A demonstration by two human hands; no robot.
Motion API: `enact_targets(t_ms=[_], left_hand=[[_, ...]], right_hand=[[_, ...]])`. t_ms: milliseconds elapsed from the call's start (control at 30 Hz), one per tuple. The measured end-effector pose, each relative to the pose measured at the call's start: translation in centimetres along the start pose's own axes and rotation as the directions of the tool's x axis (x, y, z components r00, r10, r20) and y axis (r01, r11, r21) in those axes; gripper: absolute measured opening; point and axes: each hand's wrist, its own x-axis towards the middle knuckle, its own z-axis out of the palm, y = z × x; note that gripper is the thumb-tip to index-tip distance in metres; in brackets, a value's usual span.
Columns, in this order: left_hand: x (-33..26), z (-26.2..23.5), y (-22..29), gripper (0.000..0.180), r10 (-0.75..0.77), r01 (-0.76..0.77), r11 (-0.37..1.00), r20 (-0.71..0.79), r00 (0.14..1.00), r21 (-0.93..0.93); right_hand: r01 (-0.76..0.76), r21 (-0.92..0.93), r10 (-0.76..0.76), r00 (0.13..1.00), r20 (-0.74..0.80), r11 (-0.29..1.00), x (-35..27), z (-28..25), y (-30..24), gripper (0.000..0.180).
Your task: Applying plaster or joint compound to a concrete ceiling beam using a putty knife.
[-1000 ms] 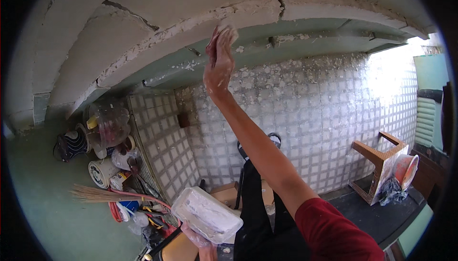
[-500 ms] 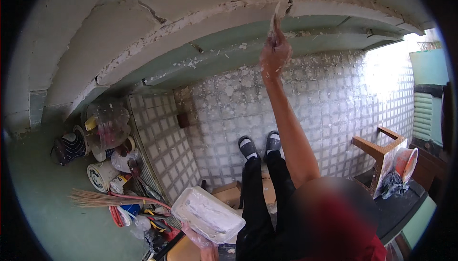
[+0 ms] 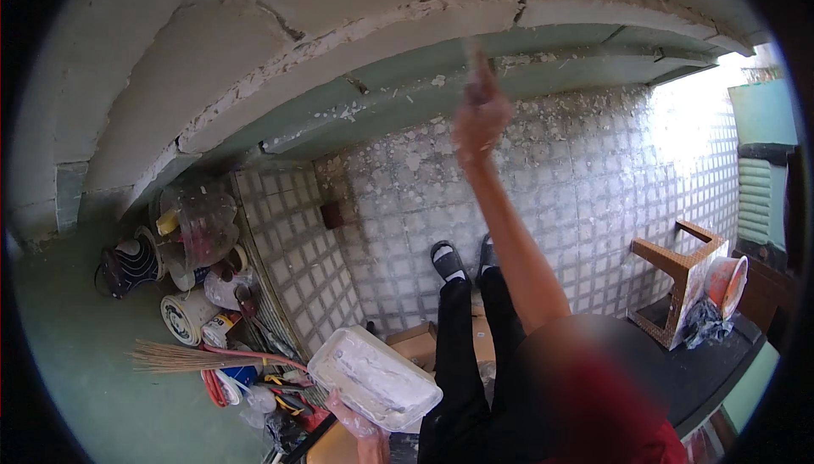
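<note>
My right hand (image 3: pixel 482 120) is raised at arm's length, closed around a putty knife (image 3: pixel 472 50) that is smeared by motion. Its blade is near the pale plaster ledge (image 3: pixel 415 40), left of a dark vertical crack (image 3: pixel 519 4); contact cannot be made out. Low in view, my left hand (image 3: pixel 352 417), in a clear plastic glove, grips the side of a white rectangular plastic tub (image 3: pixel 417 411). White paste (image 3: pixel 365 371) coats the tub's inside.
Tiled floor (image 3: pixel 407 209) with white splatters lies below. At left are a straw broom (image 3: pixel 174 357), a white bucket (image 3: pixel 185 315) and several tools. At right, a brown stool (image 3: pixel 678 269) and an orange-and-white bucket (image 3: pixel 727 284) stand on a black surface (image 3: pixel 678 379).
My right hand and the putty knife have moved slightly left and down, away from the crack. The tub stays in my left hand, and the whole view has shifted slightly.
</note>
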Motion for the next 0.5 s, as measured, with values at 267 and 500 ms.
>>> enact_targets(t_ms=[267,500], left_hand=[[0.7,-3.2,0.4,0.065,-0.041,0.043,0.998,0.029,0.999,-0.043],[0.2,-3.2,0.1,0.067,-0.039,0.041,0.999,0.044,0.998,-0.036]], right_hand=[[-0.096,-0.015,0.096,0.994,0.043,0.995,-0.6,3.5,-1.0,0.041],[0.07,0.009,-0.07,0.971,0.227,0.998,-6.1,7.6,-6.0,0.04]])
